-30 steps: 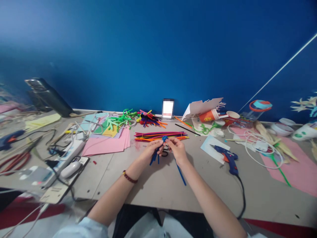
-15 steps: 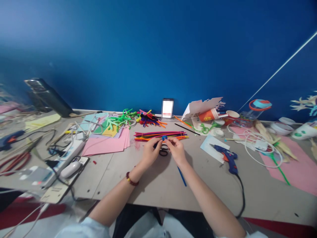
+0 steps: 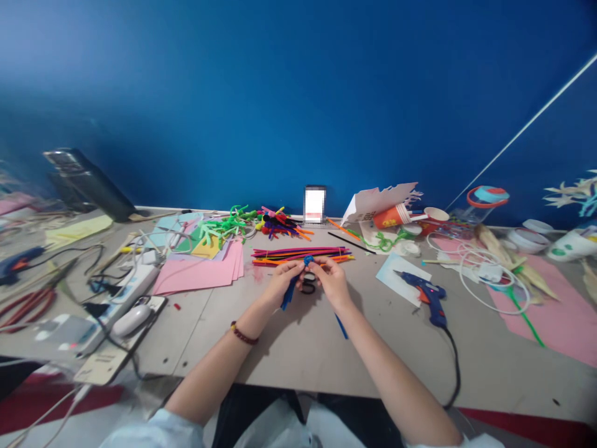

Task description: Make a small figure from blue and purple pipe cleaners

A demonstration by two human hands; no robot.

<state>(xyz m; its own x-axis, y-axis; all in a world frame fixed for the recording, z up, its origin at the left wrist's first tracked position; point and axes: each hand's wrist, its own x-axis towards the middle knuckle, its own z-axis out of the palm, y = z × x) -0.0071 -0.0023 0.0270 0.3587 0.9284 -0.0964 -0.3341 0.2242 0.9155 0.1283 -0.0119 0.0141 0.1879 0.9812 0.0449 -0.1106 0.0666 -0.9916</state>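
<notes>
Both hands meet over the middle of the table, pinching a small twisted knot of blue pipe cleaner (image 3: 308,261) at their fingertips. My left hand (image 3: 281,281) is closed on its left side, and blue ends hang below that thumb. My right hand (image 3: 333,283) pinches the knot from the other side. A blue strand (image 3: 342,326) shows below the right wrist; whether it joins the knot is hidden. Black-handled scissors (image 3: 308,285) lie between and beneath the hands. Just beyond the fingers, a bundle of coloured pipe cleaners (image 3: 280,254) lies crosswise.
On the right lies a blue glue gun (image 3: 433,298) with its cord. Pink paper (image 3: 200,275), a power strip (image 3: 119,305) and a white mouse (image 3: 132,320) are at left. A phone (image 3: 314,204) stands against the blue wall. Paper cups (image 3: 392,216) lie at the back right.
My left hand has turned and shifted slightly left, bringing the hanging blue ends into view below it. My right hand stays almost where it was, still pinching the knot.
</notes>
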